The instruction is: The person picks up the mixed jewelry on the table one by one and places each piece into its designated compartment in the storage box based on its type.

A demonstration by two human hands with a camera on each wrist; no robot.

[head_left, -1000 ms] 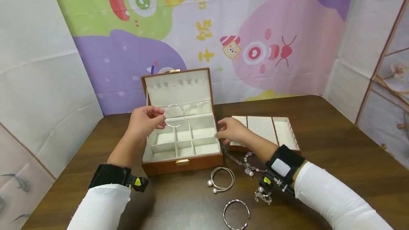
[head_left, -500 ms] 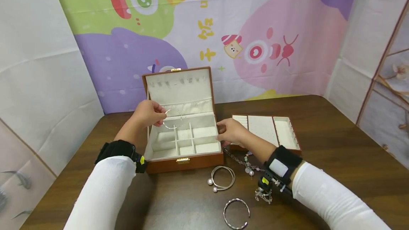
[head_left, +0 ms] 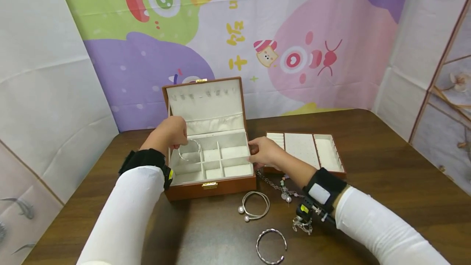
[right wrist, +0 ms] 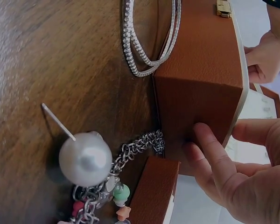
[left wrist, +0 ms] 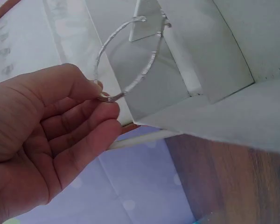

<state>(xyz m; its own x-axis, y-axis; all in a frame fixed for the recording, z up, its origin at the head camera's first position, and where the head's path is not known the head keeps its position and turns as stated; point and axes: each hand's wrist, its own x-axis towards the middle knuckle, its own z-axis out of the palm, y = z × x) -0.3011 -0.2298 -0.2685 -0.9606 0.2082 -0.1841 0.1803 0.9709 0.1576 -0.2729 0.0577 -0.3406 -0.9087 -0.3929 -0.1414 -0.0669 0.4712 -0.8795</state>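
An open brown jewelry box (head_left: 233,186) with white-lined compartments stands in the middle of the table, its lid (head_left: 206,107) raised. My left hand (head_left: 173,131) is over the back left compartment, pinching a thin silver bangle (left wrist: 147,68) between thumb and fingers. The bangle hangs at compartment height, its gap facing away from the hand in the left wrist view. With my right hand (head_left: 265,152) I hold the box's right wall. Fingertips press the brown outer side (right wrist: 196,100), and another digit lies at the white rim.
A white-lined tray (head_left: 301,144) sits right of the box. In front lie a pearl-ended bracelet (head_left: 268,207), a silver cuff (head_left: 259,249), a beaded chain (head_left: 272,184) and a small silver chain piece (head_left: 303,226). A pearl with a pin (right wrist: 85,159) shows in the right wrist view.
My left hand has turned over and lowered the bangle from in front of the lid to the back left compartment. My right hand has settled onto the box's right wall.
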